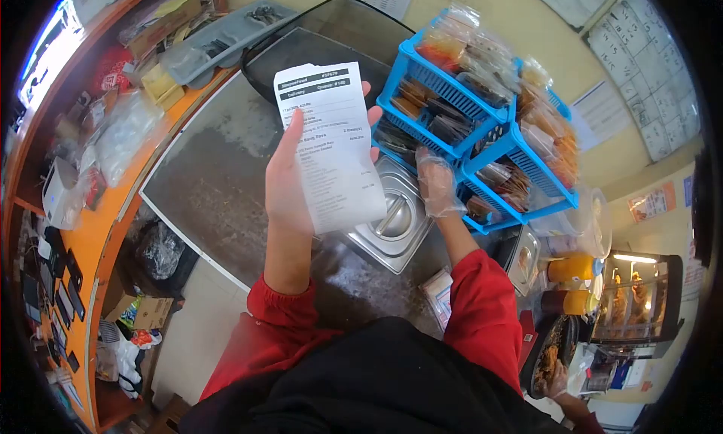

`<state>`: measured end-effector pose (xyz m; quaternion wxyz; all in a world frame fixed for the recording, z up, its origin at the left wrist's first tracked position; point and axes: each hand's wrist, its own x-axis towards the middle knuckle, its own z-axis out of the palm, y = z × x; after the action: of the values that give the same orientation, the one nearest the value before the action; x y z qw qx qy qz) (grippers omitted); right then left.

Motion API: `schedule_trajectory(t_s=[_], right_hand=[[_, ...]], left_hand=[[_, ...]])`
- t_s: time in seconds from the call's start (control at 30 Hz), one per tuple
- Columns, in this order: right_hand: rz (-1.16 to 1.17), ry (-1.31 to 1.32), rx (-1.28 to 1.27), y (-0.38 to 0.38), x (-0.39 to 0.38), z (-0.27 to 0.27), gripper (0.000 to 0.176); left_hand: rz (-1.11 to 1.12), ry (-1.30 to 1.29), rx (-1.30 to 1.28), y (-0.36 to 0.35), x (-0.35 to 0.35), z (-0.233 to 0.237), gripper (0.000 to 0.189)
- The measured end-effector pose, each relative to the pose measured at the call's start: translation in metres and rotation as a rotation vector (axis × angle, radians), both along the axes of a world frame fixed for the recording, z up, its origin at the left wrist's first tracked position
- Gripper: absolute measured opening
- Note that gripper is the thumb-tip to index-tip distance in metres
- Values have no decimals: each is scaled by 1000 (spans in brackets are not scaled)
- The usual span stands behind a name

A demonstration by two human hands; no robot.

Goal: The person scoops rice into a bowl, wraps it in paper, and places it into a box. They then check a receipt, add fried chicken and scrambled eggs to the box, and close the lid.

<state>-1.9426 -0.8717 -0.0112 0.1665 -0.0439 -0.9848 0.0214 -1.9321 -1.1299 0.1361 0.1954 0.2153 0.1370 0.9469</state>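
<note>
A printed paper receipt (335, 155) is held up in my left hand (286, 178), the thumb across its front and the fingertips behind its right edge. My right hand (438, 184) wears a clear plastic glove. It is at the lower left of the stacked blue baskets (482, 159), close to their front rim. How its fingers are bent is not clear, and I see nothing held in it. Small plastic packets (437, 114) of sauces and other fillings fill the baskets. Below and left of my right hand lies a steel container lid (395, 219) with a handle, partly behind the receipt.
A black-rimmed tray (331, 19) and a grey cutlery tray (226, 42) stand at the back. Phones (71, 283) lie on the orange shelf at left. Yellow-bodied bottles (568, 270) and a lit food warmer (633, 298) are at right. Another person's hand (557, 381) is at a dark food pan.
</note>
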Motion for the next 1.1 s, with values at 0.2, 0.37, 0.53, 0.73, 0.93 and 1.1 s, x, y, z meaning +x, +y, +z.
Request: schedule_trajectory(t_s=[0.2,0.37,0.53,0.73,0.93,1.1], right_hand=[[83,167,68,0,-1,7,11],[138,194,99,-9,7,30,8],[104,222,50,-15,52,91,13],[-106,116,-553,15,162,209,18],[-460,343,-431,16,288,249,21],[-645,362,-283,20,375,236,25]], left_hand=[[-45,-20,40,2,-6,0,49],[-91,-44,68,3,-3,1,51],[-150,17,86,4,-1,5,53],[-221,26,54,11,18,22,60],[-387,84,87,35,42,28,61],[-520,121,62,57,67,32,60]])
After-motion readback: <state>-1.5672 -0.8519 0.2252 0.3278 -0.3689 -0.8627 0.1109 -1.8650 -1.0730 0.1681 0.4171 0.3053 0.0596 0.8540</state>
